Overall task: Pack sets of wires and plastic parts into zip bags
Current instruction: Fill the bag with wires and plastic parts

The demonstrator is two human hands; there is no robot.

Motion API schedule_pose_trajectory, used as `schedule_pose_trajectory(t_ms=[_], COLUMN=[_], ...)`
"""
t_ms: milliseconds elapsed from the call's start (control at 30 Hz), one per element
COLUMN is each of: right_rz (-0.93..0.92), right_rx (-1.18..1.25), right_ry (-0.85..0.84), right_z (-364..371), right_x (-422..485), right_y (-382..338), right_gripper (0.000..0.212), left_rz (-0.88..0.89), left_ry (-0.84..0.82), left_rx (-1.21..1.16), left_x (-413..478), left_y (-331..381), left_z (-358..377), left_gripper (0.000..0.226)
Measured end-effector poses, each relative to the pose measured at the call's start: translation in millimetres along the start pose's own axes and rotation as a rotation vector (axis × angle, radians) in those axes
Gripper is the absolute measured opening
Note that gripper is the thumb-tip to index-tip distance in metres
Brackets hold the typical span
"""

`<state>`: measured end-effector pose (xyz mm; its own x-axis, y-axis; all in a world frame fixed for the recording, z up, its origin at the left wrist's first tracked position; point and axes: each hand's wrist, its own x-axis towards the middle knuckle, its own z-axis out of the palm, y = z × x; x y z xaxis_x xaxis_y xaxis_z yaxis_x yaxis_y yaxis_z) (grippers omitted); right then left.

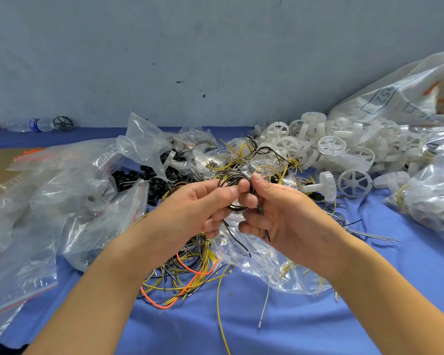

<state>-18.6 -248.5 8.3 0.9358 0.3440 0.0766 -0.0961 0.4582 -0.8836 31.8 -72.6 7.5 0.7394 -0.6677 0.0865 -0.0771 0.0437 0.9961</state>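
both hands are up over the middle of the blue table cloth point(305, 319), sharing one small coil of black and yellow wires point(233, 178). left hand point(198, 203) pinches the coil's left side between thumb and curled fingers. right hand point(277, 213) has its thumb on top and its fingers wrapped round the right side, with a few black wire ends hanging below the palm. right under the hands there's a messy heap of loose wires point(185, 275) in yellow, black and orange, partly lying on a crumpled clear bag point(256, 267). zip bags point(69, 201) with red strips are stacked up on the left, and a pile of black parts point(136, 179) sits just behind them. white plastic wheels point(331, 147) are heaped at the back right, next to a big printed sack point(400, 96). water bottle point(34, 124) lies way off at the far left by the wall.
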Motion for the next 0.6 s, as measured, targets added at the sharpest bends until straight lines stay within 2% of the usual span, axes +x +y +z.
schedule_pose_trajectory(t_ms=[100,200,300,400,467,600], right_rz=[-0.002,-0.029,-0.072,-0.108,-0.18,-0.315], right_rx=[-0.027,-0.052,-0.114,-0.243,-0.315,-0.15], right_ry=[0.003,0.042,0.124,0.188,0.245,0.297], right_z=[1,0,-5,-10,-9,4], right_x=[-1,0,1,3,5,11], right_y=[-2,1,6,11,15,22], right_gripper=[0.029,0.026,0.024,0.031,0.035,0.028], left_rz=[0.033,0.155,0.257,0.327,0.329,0.316], left_ry=[0.068,0.184,0.297,0.369,0.362,0.359], left_rx=[0.11,0.358,0.547,0.583,0.487,0.375], left_x=[1,0,-2,-2,1,8], left_y=[0,0,-2,-7,-11,-21], left_z=[-4,-5,-3,4,14,42], left_gripper=[0.036,0.022,0.019,0.018,0.02,0.026])
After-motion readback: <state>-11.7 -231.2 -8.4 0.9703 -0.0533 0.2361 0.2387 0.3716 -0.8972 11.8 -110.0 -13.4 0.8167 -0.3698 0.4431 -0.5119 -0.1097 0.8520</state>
